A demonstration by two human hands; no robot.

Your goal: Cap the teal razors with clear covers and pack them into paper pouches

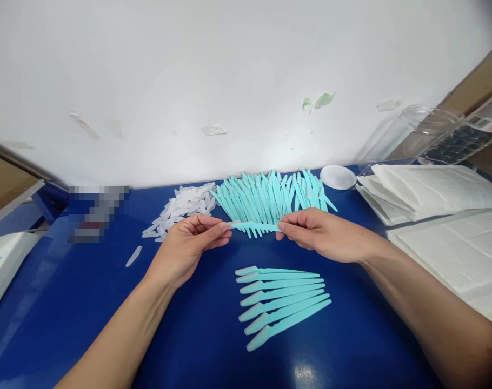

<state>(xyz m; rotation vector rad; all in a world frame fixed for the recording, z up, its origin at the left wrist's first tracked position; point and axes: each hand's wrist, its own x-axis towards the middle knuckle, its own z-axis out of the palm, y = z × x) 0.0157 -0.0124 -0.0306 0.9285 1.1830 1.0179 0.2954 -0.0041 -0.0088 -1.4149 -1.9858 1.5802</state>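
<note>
Between my two hands an eyebrow razor with a turquoise handle is held level. My right hand pinches its handle end. My left hand pinches a clear blade cover at the blade end; how far the cover sits over the blade is hard to make out. Behind them lies a heap of turquoise razors, and left of it a pile of translucent covers. Nearer to me, several razors with covers over their blades lie in a fanned row on the blue table.
One loose cover lies left of the pile. A white round lid is at the back, beside white padded packs on the right. A clear plastic jar stands behind these. A white device is at the left edge.
</note>
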